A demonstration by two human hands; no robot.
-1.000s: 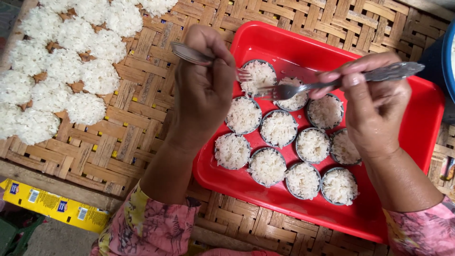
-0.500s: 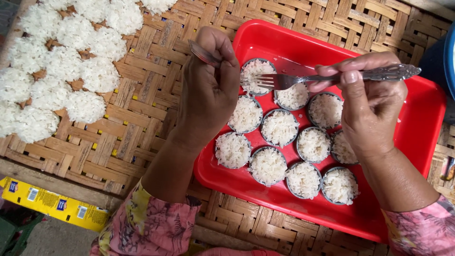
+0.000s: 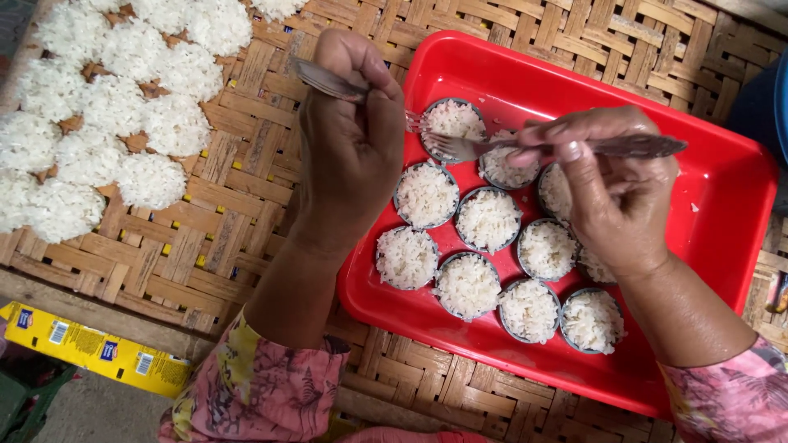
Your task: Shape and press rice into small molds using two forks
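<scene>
Both forks shifted slightly over top rice cup [image 3: 452,120] in red tray [image 3: 730,197]. Left hand [image 3: 349,148] and right hand [image 3: 611,193] fingers pinching fork handles. Rice likely soft, sticky, crumbly; grip cup wall.

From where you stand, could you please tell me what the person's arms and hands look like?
Both forearms are bare, with pink floral-patterned sleeves pushed up near the elbows. The left hand and right hand wear no gloves; no rings or bracelets show.
</scene>
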